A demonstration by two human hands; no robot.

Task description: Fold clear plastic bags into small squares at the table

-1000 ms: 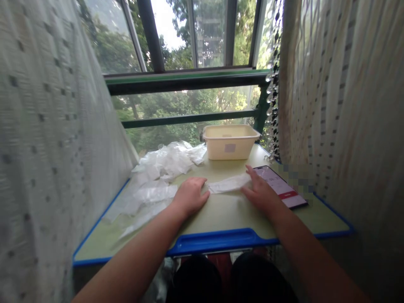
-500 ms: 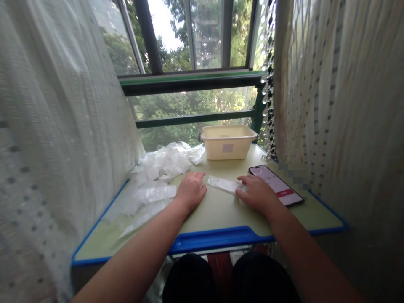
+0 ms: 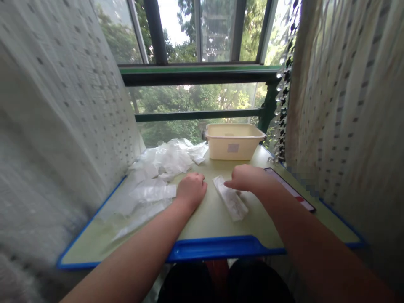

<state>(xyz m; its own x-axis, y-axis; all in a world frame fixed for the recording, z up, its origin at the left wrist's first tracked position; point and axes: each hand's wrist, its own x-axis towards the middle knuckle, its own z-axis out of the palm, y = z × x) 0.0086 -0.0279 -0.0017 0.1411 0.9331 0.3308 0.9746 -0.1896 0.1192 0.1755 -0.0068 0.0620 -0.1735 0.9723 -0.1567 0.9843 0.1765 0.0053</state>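
The folded plastic strip (image 3: pixel 232 204) lies on the table between the hands, its long axis slanting from far left to near right. The right hand (image 3: pixel 244 178) is nearer, fingers bent over its far half; whether they pinch it is hard to tell. The left hand (image 3: pixel 191 188) lies apart, curled, its grip hidden.

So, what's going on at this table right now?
A person's right hand is at a white strip on the table; whether it grips is unclear. The left hand lies between the strip and a pile of white film. A cream tub stands at the back; a phone lies right, partly behind the right forearm.
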